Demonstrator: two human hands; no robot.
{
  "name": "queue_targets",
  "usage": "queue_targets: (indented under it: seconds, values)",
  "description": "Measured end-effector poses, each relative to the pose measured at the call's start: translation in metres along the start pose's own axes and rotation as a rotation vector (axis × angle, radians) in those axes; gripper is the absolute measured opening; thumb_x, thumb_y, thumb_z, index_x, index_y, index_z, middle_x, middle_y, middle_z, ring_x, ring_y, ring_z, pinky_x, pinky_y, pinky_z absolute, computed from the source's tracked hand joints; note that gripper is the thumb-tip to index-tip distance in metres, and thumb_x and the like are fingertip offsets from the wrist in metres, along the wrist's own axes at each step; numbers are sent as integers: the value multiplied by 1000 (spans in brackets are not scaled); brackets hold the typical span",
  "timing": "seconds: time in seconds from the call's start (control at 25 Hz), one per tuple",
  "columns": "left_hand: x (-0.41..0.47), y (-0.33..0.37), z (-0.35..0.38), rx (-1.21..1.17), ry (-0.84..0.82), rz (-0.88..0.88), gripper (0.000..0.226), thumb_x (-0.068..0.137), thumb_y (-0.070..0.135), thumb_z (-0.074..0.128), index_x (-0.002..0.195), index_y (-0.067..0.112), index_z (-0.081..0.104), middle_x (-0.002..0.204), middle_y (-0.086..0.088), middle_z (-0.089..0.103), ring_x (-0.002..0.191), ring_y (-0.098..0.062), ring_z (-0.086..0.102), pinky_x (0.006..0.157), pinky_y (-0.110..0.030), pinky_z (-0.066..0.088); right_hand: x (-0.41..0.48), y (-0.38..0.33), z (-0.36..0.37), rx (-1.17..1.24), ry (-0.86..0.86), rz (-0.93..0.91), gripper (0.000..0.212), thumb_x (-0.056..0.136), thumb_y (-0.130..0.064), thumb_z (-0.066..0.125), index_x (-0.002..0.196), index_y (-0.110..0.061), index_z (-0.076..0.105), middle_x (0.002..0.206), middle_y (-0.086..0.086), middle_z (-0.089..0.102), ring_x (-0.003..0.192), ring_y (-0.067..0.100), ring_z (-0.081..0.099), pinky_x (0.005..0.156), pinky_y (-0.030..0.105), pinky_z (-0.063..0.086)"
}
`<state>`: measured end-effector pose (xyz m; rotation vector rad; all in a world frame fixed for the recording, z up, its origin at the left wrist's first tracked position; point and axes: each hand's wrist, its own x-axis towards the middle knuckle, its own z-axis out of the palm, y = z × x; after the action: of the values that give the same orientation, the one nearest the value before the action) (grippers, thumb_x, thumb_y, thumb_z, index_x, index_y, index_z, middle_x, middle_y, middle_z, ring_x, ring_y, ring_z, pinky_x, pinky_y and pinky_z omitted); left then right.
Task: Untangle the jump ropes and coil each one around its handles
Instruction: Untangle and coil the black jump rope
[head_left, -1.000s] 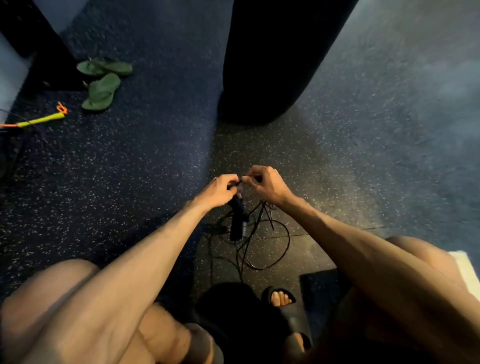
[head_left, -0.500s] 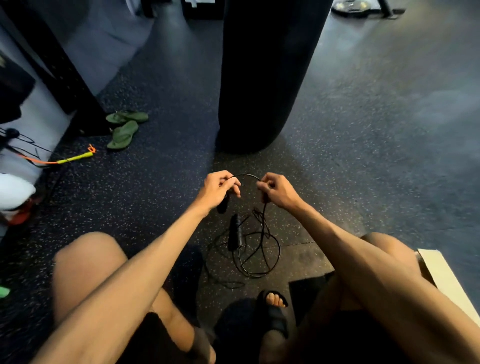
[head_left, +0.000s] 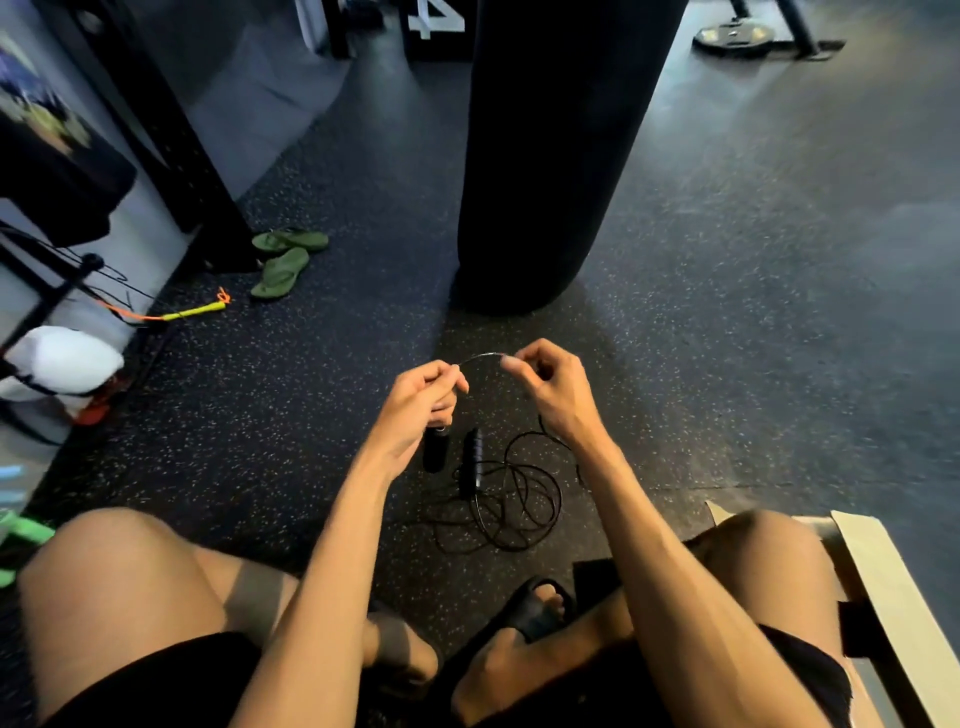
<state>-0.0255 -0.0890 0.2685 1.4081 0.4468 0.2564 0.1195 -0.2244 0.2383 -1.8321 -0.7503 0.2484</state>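
Span of cord (head_left: 483, 356) arched between both hands, above floor (head_left: 727, 312). Left hand (head_left: 415, 402): grip pinched on cord, one handle (head_left: 435, 453) hanging beneath. Right hand (head_left: 550, 387): grip pinched on cord too, probably to draw slack clear of tangle. Remaining loops (head_left: 511, 501) and second handle (head_left: 472, 462) heaped on floor.
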Motion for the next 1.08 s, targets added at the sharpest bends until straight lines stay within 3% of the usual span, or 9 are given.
queue_targets:
  seconds: [0.08, 0.16, 0.28, 0.4, 0.52, 0.68, 0.88, 1.0, 1.08]
  values:
    - [-10, 2, 2, -120, 43, 12, 25, 103, 15, 44, 87, 2, 59, 58, 5, 29, 52, -6, 24, 49, -19, 21, -20, 19, 15, 26, -57, 56, 23, 89, -39, 69, 82, -18, 63, 64, -3, 56, 58, 7, 48, 56, 31, 42]
    - [-18, 1, 3, -276, 106, 27, 25, 103, 13, 41, 92, 2, 60, 60, 3, 32, 54, -8, 26, 53, -24, 20, -44, 35, 33, 37, -139, 140, 15, 91, -28, 68, 84, -18, 59, 66, -3, 58, 56, 3, 51, 57, 30, 43]
    - [-28, -2, -2, -441, 214, 103, 23, 103, 9, 38, 105, -4, 56, 65, -2, 52, 62, -17, 45, 60, -25, 40, -77, 49, 55, 66, -181, 270, 16, 89, -16, 69, 85, -19, 54, 70, -2, 63, 60, 6, 57, 61, 31, 48]
    - [-35, -12, -6, -382, 287, 201, 26, 104, 10, 36, 114, -6, 54, 89, -18, 70, 91, -34, 68, 83, -36, 56, -91, 41, 70, 70, -266, 272, 18, 87, -18, 70, 78, -23, 55, 74, 9, 71, 66, 22, 64, 68, 44, 53]
    - [-35, -26, -11, -215, 338, 270, 25, 104, 9, 39, 114, -10, 52, 105, -28, 69, 104, -38, 68, 94, -45, 53, -85, 14, 68, -11, -388, 201, 12, 89, -16, 68, 81, -18, 60, 76, 10, 71, 67, 15, 60, 70, 41, 52]
    - [-32, -38, -25, 88, 375, 277, 20, 102, 6, 41, 105, -2, 60, 99, -21, 73, 94, -29, 72, 87, -43, 57, -68, -23, 50, -82, -438, 90, 13, 95, -16, 60, 83, -15, 62, 67, -1, 66, 61, 13, 56, 64, 34, 49]
    - [-36, -26, -28, 499, 149, 78, 20, 99, 12, 52, 97, 12, 71, 85, 0, 73, 80, -9, 70, 74, -25, 53, -62, -53, 41, -85, -420, -19, 22, 96, -29, 60, 76, -19, 63, 62, -2, 60, 56, 6, 47, 55, 28, 38]
    - [-42, -15, -25, 400, -17, -73, 27, 101, 19, 50, 81, 13, 68, 57, 6, 59, 52, -9, 51, 53, -24, 39, -56, -63, 35, 15, -299, 18, 26, 96, -35, 58, 78, -18, 66, 63, -1, 62, 58, 7, 52, 57, 31, 42]
    - [-45, -8, -20, 233, -99, -122, 37, 102, 22, 46, 71, 14, 65, 49, 3, 42, 48, -12, 33, 47, -22, 28, -54, -67, 33, 99, -222, 48, 26, 98, -33, 56, 82, -15, 66, 70, 1, 68, 61, 8, 58, 60, 31, 46]
